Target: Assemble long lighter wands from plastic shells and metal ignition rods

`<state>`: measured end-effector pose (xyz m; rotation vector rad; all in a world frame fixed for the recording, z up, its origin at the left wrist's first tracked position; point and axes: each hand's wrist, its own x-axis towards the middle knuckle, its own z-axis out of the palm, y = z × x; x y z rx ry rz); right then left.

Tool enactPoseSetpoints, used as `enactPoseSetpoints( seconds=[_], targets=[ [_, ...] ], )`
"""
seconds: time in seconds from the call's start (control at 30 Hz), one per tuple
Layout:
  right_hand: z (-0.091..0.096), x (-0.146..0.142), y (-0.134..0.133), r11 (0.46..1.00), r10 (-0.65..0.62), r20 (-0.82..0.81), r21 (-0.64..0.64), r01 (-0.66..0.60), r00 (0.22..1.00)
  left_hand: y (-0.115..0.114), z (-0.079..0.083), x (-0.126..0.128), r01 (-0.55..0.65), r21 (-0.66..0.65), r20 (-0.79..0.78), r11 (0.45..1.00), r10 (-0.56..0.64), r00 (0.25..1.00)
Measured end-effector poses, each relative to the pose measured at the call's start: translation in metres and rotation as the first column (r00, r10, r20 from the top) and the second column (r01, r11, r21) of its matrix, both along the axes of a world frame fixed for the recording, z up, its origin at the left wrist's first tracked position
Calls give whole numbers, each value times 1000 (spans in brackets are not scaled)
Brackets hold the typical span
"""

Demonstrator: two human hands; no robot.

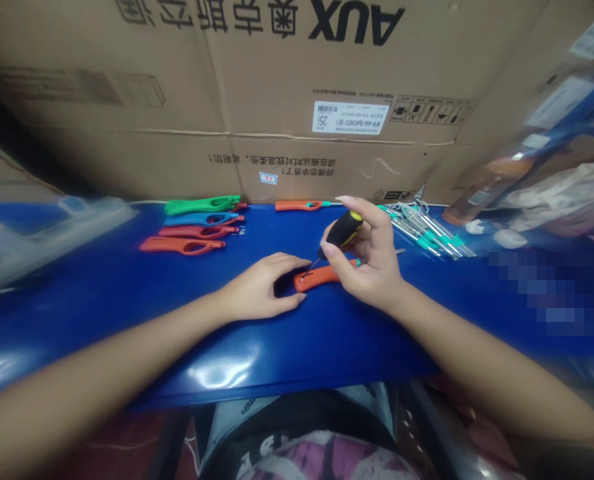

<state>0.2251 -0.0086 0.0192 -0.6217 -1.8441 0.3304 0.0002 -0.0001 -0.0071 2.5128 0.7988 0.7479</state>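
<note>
An orange stick lighter lies on the blue tabletop in front of me, its far right part hidden behind my right hand. Thumb and fingers of my left hand close around its left end, one on each side. My right hand grips a black and yellow screwdriver, tilted with its thin shaft pointing down to the left. The shaft's tip meets the lighter's upper face near the left end; whether a screw sits there is too small to tell.
Green, blue and red lighter handles lie at the back left. Behind stands an orange lighter with its metal tube. Several metal tubes are piled back right, by a bottle. A large cardboard box walls off the rear.
</note>
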Motion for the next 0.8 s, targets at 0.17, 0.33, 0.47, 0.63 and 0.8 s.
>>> enactPoseSetpoints(
  seconds=[0.17, 0.33, 0.47, 0.63, 0.8],
  targets=[
    [-2, -1, 1, 999, -6, 42, 33, 5, 999, 2, -4, 2, 46, 2, 26, 999, -46, 999],
    [-4, -1, 0, 998, 32, 72, 57, -36, 997, 4, -4, 1, 66, 10, 26, 998, -66, 997],
    [-6, 0, 1, 998, 48, 76, 47, -51, 996, 4, -5, 1, 74, 13, 25, 997, -75, 997],
    [-7, 2, 2, 997, 45, 108, 51, -51, 993, 4, -5, 1, 80, 8, 8, 997, -80, 997],
    [-6, 2, 2, 998, 46, 109, 38, -51, 993, 5, -4, 1, 90, -12, 4, 996, -90, 996]
  ],
)
